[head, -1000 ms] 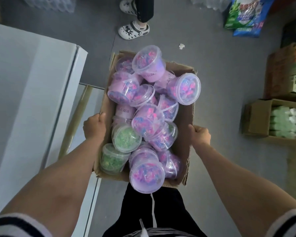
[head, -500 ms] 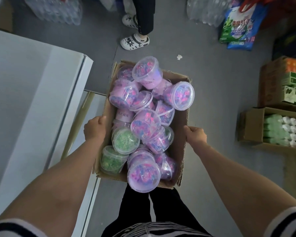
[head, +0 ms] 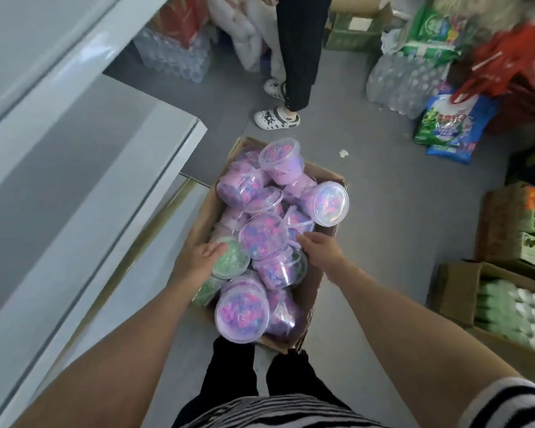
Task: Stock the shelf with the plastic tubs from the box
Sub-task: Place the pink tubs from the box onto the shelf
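A cardboard box (head: pixel 330 180) stands on the grey floor beside the white shelf (head: pixel 84 186), heaped with several clear-lidded plastic tubs of purple and pink filling. A few green tubs lie at its left side. My left hand (head: pixel 202 258) rests on the lid of a green tub (head: pixel 235 263). My right hand (head: pixel 318 247) reaches in from the right, its fingers touching a purple tub (head: pixel 261 239) in the middle of the heap. Neither hand plainly grips anything. One purple tub (head: pixel 242 313) sits on top at the near end.
Another person's legs (head: pixel 297 57) and white clogs stand just beyond the box. Packs of water bottles (head: pixel 405 84) and detergent bags (head: pixel 451 125) line the far right. Open cartons of green bottles (head: pixel 507 304) sit at the right. My own legs are right behind the box.
Both hands have let go of the box's sides and moved onto the tubs inside. The box now looks lower and sits on the floor; the view has tilted up.
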`<state>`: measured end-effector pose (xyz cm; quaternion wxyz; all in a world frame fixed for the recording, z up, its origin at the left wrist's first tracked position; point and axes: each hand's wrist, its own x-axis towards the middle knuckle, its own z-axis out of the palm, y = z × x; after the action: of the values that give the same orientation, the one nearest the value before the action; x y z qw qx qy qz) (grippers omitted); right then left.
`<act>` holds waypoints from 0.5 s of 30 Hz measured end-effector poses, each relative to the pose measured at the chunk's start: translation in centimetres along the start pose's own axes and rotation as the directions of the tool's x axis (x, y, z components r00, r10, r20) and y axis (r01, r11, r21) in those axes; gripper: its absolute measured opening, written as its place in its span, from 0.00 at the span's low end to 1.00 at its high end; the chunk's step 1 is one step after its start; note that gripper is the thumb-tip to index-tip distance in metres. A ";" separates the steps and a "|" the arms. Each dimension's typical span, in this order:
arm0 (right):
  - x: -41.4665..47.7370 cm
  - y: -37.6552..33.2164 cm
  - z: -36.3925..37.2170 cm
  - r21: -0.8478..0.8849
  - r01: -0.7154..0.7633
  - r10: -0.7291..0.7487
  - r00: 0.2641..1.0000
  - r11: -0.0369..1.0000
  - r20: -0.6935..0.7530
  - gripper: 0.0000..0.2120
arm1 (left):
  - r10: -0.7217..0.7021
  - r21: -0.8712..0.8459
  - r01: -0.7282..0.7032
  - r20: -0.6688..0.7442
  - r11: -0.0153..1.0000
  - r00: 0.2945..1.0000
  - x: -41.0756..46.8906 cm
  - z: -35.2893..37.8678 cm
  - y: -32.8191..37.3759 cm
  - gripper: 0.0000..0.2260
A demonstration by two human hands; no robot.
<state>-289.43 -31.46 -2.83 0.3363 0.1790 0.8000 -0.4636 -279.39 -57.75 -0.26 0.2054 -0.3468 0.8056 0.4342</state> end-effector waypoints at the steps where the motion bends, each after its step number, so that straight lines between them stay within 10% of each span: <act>1: 0.3 -0.1 0.1 -0.011 0.004 -0.004 0.999 1.000 0.045 0.20 | -0.012 -0.035 0.012 0.007 0.999 1.000 -1.1 0.5 -0.7 0.21; 15: 3.2 -2.8 2.1 -0.144 0.025 0.024 0.943 0.989 0.333 0.44 | -0.276 -0.320 0.266 0.015 0.909 0.961 -7.4 5.7 -6.4 0.19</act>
<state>-292.58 -34.73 -4.10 0.4789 0.0726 0.7634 -0.4272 -269.54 -52.56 -2.24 0.1928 -0.4903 0.6720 0.5205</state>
